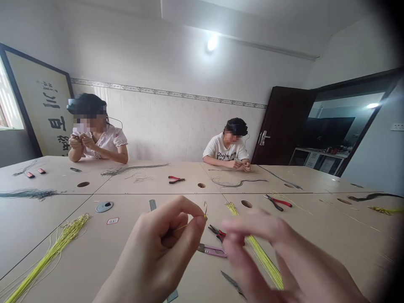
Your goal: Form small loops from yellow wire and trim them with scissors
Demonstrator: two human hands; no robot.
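A small, copper-coloured hook [205, 206] is gripped between the thumb and forefinger of the left hand [160, 248], its curved end standing upright above the fingertips. A bit of yellow is seen at its base, and a thin strand [180, 227] is partly visible inside the curl of the fingers. The right hand [280, 242] is held just to the right of the hook, apart from it, with thumb and forefinger brought near each other; it is blurred, and whether anything is pinched there cannot be told.

Both hands are held above the worktop [94, 263]. Beneath and between them, red-handled pliers [217, 232], purple-handled snips [214, 251] and a dark pointed blade [232, 282] are seen, each partly covered by the right hand or close to it. A bundle of yellow cords [265, 259] is crossed by the right hand, and another yellow bundle [55, 252] is laid out on the left. A round metal lid [104, 206] and a red-edged label [112, 221] are placed near that bundle. Across the worktop, small items are handled by two seated people, one at the left [102, 143] and one at the right [225, 147].
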